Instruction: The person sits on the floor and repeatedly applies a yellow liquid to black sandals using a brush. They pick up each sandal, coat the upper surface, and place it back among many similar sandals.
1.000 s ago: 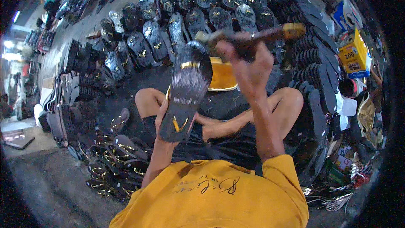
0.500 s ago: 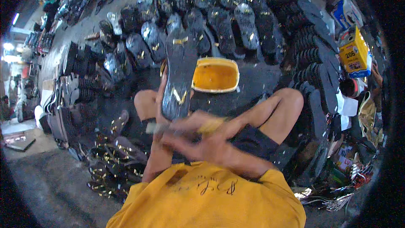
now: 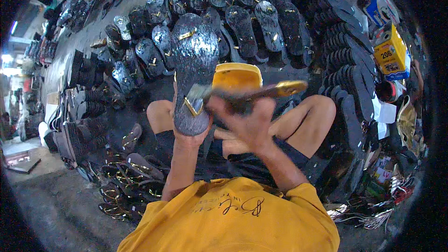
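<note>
So the yellow shirt (image 3: 228, 214) is filling the near edge, and a heap of finished-looking sandals (image 3: 126, 182) is sitting just left of it. Past that, the left hand (image 3: 193, 141) is gripping the near end of a dark sole (image 3: 198, 65) from underneath, holding it up left of centre with the broad end pointing away. The right hand (image 3: 247, 126) is wrapping round a brush (image 3: 247, 95), handle sticking out to the right and bristles pointing left. Here's the change: half a second ago the brush was blurring low by the left wrist, and now it's sitting up at the sole's near part, right by the gold V-shaped piece (image 3: 192, 110). It's too smeared to tell if the bristles are actually touching. I'm reading that as the work centring on the near part now, while the far part is showing a bright shine. Just beyond the brush, a yellow basin (image 3: 238, 75) is resting on the floor, its near side getting covered. Stacked dark soles (image 3: 347, 70) are lining the right, a yellow box (image 3: 391, 53) is standing farther right, and rows of shiny soles (image 3: 240, 25) are spreading across the far floor.
</note>
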`<move>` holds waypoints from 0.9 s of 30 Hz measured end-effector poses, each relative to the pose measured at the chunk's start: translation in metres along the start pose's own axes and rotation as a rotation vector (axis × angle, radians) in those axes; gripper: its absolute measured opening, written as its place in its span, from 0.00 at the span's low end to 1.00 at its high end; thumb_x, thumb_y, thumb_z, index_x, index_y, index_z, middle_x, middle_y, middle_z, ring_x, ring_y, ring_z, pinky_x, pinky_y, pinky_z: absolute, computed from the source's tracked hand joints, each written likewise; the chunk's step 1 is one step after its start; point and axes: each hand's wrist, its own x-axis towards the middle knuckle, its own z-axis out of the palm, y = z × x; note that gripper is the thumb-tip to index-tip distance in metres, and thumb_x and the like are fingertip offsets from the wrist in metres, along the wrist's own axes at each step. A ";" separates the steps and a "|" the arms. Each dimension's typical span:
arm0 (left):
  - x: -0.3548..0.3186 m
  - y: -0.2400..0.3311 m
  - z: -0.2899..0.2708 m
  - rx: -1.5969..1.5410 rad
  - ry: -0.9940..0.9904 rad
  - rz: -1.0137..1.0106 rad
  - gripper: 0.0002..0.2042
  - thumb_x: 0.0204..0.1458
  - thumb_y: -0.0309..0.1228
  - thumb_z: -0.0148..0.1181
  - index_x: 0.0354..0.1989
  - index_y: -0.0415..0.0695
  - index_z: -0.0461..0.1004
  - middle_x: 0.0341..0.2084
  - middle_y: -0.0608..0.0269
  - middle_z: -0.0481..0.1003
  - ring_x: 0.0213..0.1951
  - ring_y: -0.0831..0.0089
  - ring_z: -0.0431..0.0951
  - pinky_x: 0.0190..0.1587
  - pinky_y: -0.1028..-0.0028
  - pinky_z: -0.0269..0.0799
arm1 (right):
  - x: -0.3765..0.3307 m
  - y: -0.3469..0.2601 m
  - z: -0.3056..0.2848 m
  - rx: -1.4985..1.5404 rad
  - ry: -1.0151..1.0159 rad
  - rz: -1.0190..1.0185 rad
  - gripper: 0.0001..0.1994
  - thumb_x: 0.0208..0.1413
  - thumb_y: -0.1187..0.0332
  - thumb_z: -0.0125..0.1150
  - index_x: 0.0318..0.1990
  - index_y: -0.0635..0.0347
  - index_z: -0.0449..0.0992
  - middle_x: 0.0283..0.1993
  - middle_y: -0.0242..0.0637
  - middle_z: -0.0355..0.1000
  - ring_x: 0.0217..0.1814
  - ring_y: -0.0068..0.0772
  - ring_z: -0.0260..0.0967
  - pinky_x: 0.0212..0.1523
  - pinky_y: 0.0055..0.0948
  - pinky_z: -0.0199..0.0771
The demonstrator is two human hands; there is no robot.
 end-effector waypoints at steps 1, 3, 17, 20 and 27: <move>-0.002 -0.004 0.002 0.005 -0.006 0.045 0.22 0.69 0.46 0.50 0.61 0.44 0.74 0.55 0.53 0.79 0.53 0.57 0.81 0.59 0.56 0.78 | 0.014 0.016 -0.002 -0.107 0.033 0.149 0.12 0.51 0.63 0.79 0.35 0.59 0.84 0.33 0.39 0.83 0.33 0.39 0.82 0.37 0.40 0.80; -0.007 -0.015 0.010 0.010 -0.002 0.130 0.21 0.70 0.45 0.48 0.62 0.45 0.74 0.56 0.54 0.79 0.53 0.58 0.81 0.61 0.56 0.77 | 0.042 -0.002 -0.011 0.010 0.081 0.268 0.13 0.51 0.61 0.79 0.36 0.60 0.84 0.30 0.36 0.82 0.30 0.37 0.79 0.36 0.37 0.80; -0.006 0.012 -0.030 0.975 0.064 0.185 0.27 0.55 0.45 0.62 0.60 0.41 0.76 0.43 0.58 0.81 0.41 0.68 0.83 0.46 0.70 0.79 | 0.105 0.003 0.003 -0.106 -0.111 0.123 0.16 0.51 0.60 0.79 0.40 0.61 0.84 0.36 0.37 0.84 0.36 0.30 0.80 0.39 0.34 0.79; -0.033 0.118 -0.042 1.760 0.292 0.494 0.23 0.55 0.42 0.62 0.56 0.41 0.79 0.38 0.60 0.81 0.38 0.71 0.81 0.42 0.72 0.77 | 0.101 0.046 0.014 -0.180 -0.042 0.219 0.14 0.53 0.65 0.77 0.42 0.66 0.84 0.36 0.33 0.82 0.36 0.20 0.75 0.39 0.27 0.76; 0.067 0.445 0.015 0.921 0.349 1.043 0.19 0.67 0.36 0.56 0.63 0.43 0.73 0.52 0.60 0.79 0.47 0.67 0.81 0.49 0.63 0.80 | 0.053 0.085 0.040 -0.156 -0.011 0.368 0.09 0.60 0.71 0.71 0.42 0.68 0.81 0.38 0.32 0.79 0.36 0.21 0.72 0.41 0.25 0.73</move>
